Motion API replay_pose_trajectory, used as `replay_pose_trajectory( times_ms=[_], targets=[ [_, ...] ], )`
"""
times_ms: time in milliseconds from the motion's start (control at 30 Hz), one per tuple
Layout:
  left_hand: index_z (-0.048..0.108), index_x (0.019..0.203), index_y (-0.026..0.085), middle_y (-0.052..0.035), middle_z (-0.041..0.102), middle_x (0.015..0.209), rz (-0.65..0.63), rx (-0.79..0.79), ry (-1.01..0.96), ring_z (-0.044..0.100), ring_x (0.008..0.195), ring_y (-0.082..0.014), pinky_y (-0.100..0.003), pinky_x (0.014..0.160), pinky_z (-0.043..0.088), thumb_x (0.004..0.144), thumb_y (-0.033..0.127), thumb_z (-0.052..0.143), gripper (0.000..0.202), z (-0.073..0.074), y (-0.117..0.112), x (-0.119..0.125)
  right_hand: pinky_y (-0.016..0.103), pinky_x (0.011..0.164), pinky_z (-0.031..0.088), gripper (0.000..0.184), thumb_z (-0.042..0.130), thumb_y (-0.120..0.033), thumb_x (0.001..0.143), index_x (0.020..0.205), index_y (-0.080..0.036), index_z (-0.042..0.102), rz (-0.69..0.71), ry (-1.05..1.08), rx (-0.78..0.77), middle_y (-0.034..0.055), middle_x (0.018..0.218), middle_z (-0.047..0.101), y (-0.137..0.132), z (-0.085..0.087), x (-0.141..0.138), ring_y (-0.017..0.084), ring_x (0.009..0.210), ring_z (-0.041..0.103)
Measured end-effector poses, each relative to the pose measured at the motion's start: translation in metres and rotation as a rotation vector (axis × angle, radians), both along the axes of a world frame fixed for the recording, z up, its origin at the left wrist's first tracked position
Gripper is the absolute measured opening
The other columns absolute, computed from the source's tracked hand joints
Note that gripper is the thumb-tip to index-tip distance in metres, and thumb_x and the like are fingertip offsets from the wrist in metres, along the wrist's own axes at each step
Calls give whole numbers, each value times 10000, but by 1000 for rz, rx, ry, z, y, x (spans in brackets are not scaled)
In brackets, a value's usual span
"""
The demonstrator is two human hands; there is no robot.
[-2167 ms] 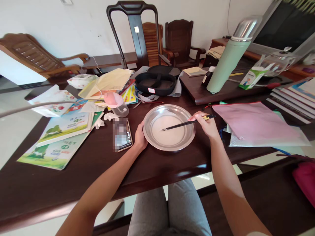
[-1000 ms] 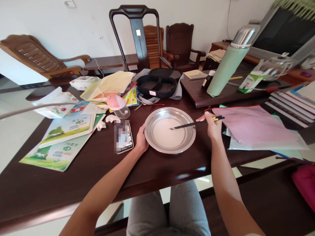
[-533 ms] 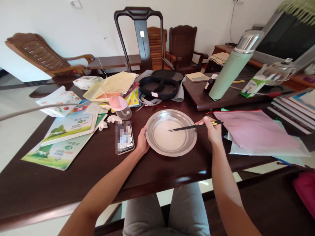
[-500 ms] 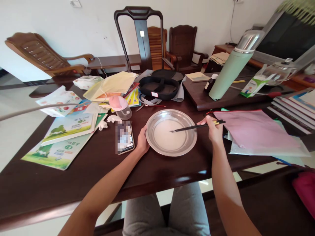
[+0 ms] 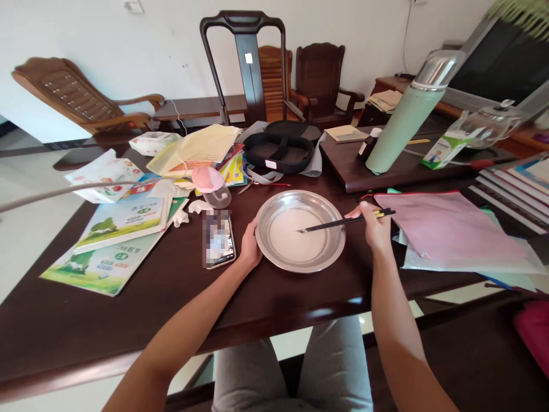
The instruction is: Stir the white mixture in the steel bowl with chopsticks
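Observation:
A round metal basin [image 5: 266, 254] sits on the dark wooden table in front of me, with a whitish layer, perhaps liquid or powder, over its bottom. Fingers of my left hand [image 5: 250, 247] are closed on its left rim; part of them is hidden by the basin. On the other side, my right hand [image 5: 376, 228] grips a pair of black chopsticks [image 5: 334, 224] with yellowish marks near the upper ends. They slant down to the left over the basin's rim, tips touching the whitish layer near the middle. A phone [image 5: 220, 240] lies just left of my left hand.
Booklets [image 5: 124, 220], a pink-topped container [image 5: 208, 180] and a black case [image 5: 278, 153] lie left and behind. Right stand a green thermos [image 5: 405, 123], a small carton [image 5: 446, 150] and a glass teapot [image 5: 493, 126]. A pink pouch [image 5: 446, 223] lies beside my right hand.

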State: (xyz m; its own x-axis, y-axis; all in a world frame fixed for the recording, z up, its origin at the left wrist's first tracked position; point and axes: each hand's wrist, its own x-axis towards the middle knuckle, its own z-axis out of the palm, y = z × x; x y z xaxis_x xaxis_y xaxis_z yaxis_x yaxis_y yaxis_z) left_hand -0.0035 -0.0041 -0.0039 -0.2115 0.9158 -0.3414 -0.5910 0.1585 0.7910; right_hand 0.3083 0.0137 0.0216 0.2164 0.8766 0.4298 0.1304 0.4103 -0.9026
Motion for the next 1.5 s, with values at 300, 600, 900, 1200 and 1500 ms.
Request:
replay_pose_trajectory(
  times_ms=[300, 600, 900, 1200, 1500],
  targets=[
    [747, 800, 214, -16, 793, 814, -13, 31, 5, 777, 1014, -292, -375, 967, 606, 714, 520, 895, 351, -1, 2, 0, 424, 810, 648, 537, 762, -779, 907, 693, -287, 793, 218, -150, -32, 53, 785, 822, -7, 5, -8, 275, 813, 810],
    [747, 814, 200, -20, 783, 805, -5, 16, -5, 772, 1000, -293, -370, 943, 600, 711, 518, 891, 364, -1, 2, 0, 412, 703, 626, 601, 745, -770, 920, 581, -278, 690, -34, 34, 0, 25, 577, 705, 2, -1, 3, 239, 600, 730],
    [725, 797, 221, -26, 791, 835, -24, 18, -4, 779, 1063, -312, -386, 983, 605, 737, 499, 872, 320, 3, 2, 1, 421, 835, 651, 539, 770, -779, 896, 693, -280, 778, 120, -126, -22, 34, 729, 803, -5, 7, -8, 254, 745, 794],
    [719, 797, 226, -20, 807, 861, -27, 44, 24, 776, 1073, -312, -396, 1005, 602, 701, 551, 897, 382, 1, 2, 1, 400, 751, 632, 579, 756, -755, 922, 620, -263, 714, 128, -53, -52, 35, 654, 753, -5, 5, -4, 240, 672, 762],
    [759, 836, 220, -41, 832, 911, -20, 27, -9, 778, 1114, -337, -413, 1015, 607, 725, 515, 898, 344, 3, 1, 1, 442, 812, 654, 577, 738, -793, 909, 649, -278, 733, -16, -64, -30, 36, 667, 774, -2, 6, -2, 263, 706, 780]
  ],
)
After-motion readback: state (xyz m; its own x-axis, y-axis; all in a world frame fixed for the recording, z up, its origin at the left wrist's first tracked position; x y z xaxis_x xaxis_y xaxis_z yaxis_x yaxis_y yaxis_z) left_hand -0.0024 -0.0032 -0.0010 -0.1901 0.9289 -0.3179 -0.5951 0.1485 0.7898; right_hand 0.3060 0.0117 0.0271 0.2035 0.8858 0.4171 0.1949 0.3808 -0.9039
